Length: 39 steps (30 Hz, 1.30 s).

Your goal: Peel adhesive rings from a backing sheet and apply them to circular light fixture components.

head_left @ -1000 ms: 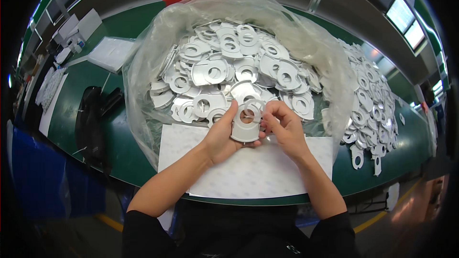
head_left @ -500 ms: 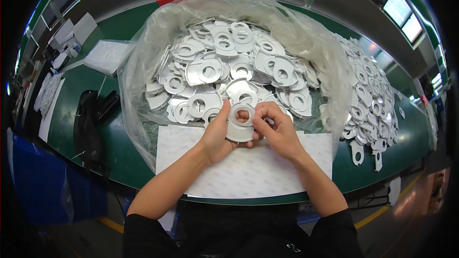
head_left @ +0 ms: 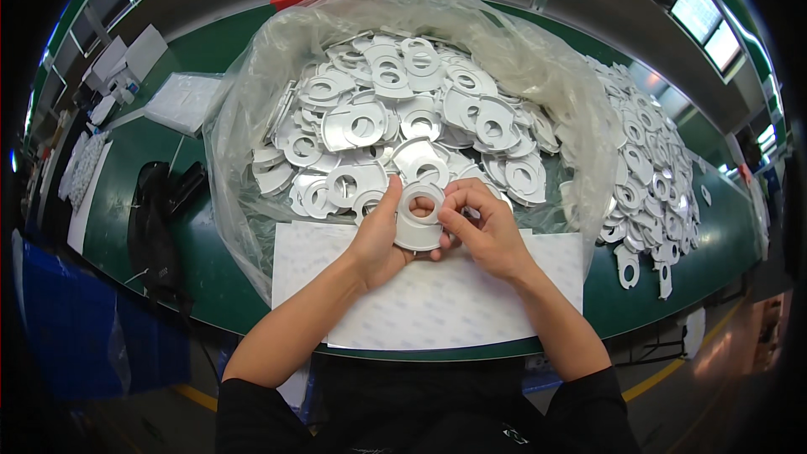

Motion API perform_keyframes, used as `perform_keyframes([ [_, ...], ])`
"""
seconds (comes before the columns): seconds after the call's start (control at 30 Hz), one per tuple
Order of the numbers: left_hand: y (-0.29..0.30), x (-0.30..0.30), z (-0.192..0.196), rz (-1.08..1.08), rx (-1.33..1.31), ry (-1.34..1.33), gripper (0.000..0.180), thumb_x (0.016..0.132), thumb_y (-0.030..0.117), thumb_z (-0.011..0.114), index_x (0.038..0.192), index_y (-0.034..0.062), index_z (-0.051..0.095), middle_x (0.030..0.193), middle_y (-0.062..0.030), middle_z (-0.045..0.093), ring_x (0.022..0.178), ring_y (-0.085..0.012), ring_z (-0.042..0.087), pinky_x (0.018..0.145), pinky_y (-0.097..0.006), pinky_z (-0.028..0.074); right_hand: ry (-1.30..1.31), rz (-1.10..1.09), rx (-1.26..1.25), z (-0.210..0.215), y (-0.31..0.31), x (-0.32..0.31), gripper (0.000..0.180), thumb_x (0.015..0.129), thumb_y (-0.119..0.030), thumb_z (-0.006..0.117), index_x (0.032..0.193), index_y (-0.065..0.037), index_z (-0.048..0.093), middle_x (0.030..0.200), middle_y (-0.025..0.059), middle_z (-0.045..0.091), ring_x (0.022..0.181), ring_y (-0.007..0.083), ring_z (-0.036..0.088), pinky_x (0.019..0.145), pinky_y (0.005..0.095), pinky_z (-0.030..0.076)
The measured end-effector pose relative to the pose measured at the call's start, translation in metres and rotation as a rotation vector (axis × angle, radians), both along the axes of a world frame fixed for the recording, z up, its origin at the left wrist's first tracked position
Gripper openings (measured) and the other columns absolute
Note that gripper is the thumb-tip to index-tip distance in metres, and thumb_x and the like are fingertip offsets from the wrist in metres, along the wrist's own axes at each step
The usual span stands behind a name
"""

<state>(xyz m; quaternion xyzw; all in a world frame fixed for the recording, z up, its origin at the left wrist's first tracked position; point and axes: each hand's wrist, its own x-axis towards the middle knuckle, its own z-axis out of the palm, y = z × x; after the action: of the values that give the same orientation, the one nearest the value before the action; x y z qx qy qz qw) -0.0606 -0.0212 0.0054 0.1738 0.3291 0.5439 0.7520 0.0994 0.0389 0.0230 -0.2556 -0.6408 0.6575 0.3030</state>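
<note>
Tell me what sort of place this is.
Probably a factory assembly bench: a clear plastic bag heaped with flat silvery ring-shaped parts, more spread on the long green worktable, both hands holding one part.

We cannot see the near part of the white ring-shaped plate point(head_left: 418, 220): our left hand point(head_left: 378, 240) and right hand point(head_left: 483, 231) cover its sides. The clear plastic bag point(head_left: 555, 92) veils the lower layers of the heaped plates point(head_left: 395, 126). The white sheet point(head_left: 437, 303) lies partly under our forearms. Small items at the far left point(head_left: 84, 172) blur beyond telling.
</note>
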Motion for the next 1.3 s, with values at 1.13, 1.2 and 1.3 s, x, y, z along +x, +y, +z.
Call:
perform_keyframes([
  [1.13, -0.0006, 0.0007, 0.0013, 0.008, -0.02, 0.021, 0.061, 0.096, 0.056, 0.016, 0.101, 0.0048, 0.049, 0.09, -0.0088, 0.058, 0.075, -0.022, 0.06, 0.061, -0.035, 0.049, -0.014, -0.031, 0.042, -0.0026, -0.0003, -0.0012, 0.012, 0.089, -0.008, 0.058, 0.084, 0.003, 0.057, 0.105, 0.0086, 0.044, 0.065, 0.0102, 0.06, 0.054, 0.0216, 0.054],
  [1.2, -0.0005, 0.0009, 0.0004, 0.007, -0.017, 0.019, 0.06, 0.096, 0.056, 0.016, 0.1, 0.0054, 0.049, 0.09, -0.0086, 0.058, 0.075, -0.0222, 0.06, 0.061, -0.035, 0.049, -0.013, -0.037, 0.038, -0.0022, -0.0012, -0.0013, 0.012, 0.089, -0.008, 0.058, 0.084, 0.003, 0.056, 0.104, 0.0085, 0.044, 0.065, 0.0102, 0.06, 0.054, 0.0217, 0.054],
  [1.3, 0.0, 0.0014, 0.0019, 0.016, -0.029, 0.021, 0.057, 0.097, 0.054, 0.015, 0.095, 0.0069, 0.048, 0.09, -0.0091, 0.058, 0.074, -0.0229, 0.06, 0.06, -0.036, 0.049, -0.02, -0.045, 0.037, -0.0019, -0.0016, -0.0022, 0.012, 0.089, -0.007, 0.058, 0.084, 0.003, 0.056, 0.104, 0.0084, 0.044, 0.065, 0.0101, 0.06, 0.053, 0.0216, 0.054],
])
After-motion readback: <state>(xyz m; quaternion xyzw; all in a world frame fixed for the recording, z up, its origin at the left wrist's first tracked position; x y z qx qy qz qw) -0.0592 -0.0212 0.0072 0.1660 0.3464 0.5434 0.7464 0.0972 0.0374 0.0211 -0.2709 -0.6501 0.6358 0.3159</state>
